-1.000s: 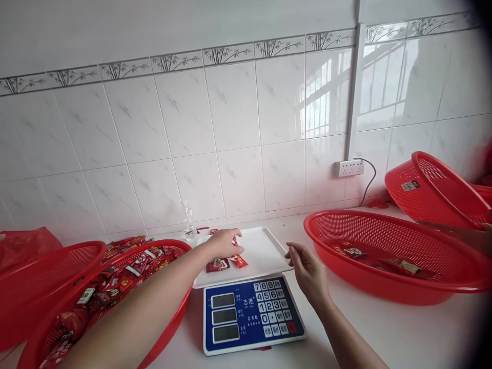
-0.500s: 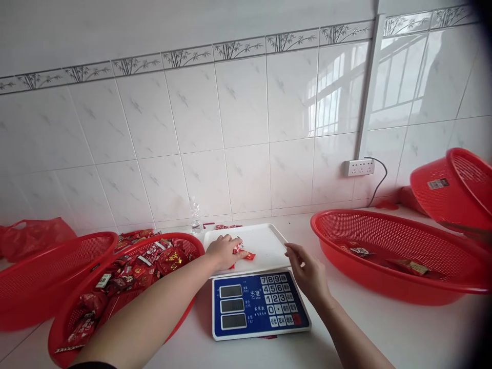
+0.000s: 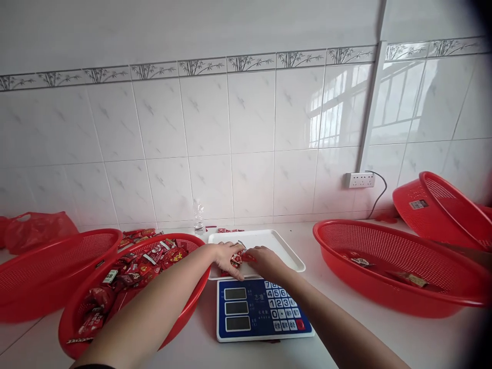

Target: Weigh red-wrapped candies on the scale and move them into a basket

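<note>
My left hand [image 3: 227, 257] lies over the near left part of the white scale tray [image 3: 286, 249], its fingers and thumb curved around small red-and-white snack packets [image 3: 237, 258]. Close beside it, my right hand [image 3: 267, 261] reaches onto the tray with bent fingers, pinching a small red packet [image 3: 249, 257]. Fingertips partly hide the packets, so how many there are cannot be made out. In front of the tray sits the blue scale keypad [image 3: 257, 297], with my right forearm covering some of its keys.
A red basket [image 3: 192, 241] full of red packets stands left, beside another red basket [image 3: 111, 236]. At right is a red basket [image 3: 326, 246] with a few packets, a tilted basket [image 3: 407, 215] behind it. A clear bottle [image 3: 199, 218] stands near the tiled wall.
My right hand has left the tray's right edge and moved left onto the tray, next to my left hand. My left hand stays at the packets. The camera view has tilted slightly.
</note>
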A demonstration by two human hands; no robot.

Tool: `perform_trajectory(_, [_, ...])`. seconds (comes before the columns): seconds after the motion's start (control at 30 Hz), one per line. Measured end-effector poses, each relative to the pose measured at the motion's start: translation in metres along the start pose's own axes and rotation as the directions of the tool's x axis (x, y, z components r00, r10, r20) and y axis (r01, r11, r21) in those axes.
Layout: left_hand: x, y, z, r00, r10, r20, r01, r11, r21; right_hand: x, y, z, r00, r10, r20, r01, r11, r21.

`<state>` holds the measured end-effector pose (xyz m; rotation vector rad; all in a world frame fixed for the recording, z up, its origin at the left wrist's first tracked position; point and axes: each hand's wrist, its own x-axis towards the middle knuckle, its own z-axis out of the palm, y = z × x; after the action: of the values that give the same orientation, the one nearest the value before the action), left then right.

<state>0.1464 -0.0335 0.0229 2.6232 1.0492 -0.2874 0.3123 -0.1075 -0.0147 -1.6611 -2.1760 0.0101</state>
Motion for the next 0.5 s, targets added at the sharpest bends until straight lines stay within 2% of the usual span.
perform_trajectory(0.2, [0.001, -0.006, 0.008, 0.995, 0.038, -0.095, -0.04, 0.999, -0.021, 0.012, 0.0, 0.007, 0.994, 0.108, -0.022, -0.108, 0.994, 0.014])
perform_trajectory(0.3, [0.004, -0.005, 0.01, 0.986, -0.001, -0.165, -0.011, 0.997, -0.071, 0.015, -0.001, 0.004, 0.986, 0.166, -0.024, -0.164, 0.984, 0.075])
perform_trajectory(0.4, [0.009, 0.0, 0.015, 0.963, -0.124, -0.241, 0.058, 0.963, -0.264, 0.018, -0.003, 0.003, 0.979, 0.202, -0.012, -0.197, 0.964, 0.178])
perform_trajectory(0.5, [0.014, 0.006, 0.021, 0.91, -0.247, -0.333, 0.056, 0.869, -0.492, 0.02, -0.004, 0.006, 0.979, 0.204, 0.012, -0.197, 0.925, 0.324])
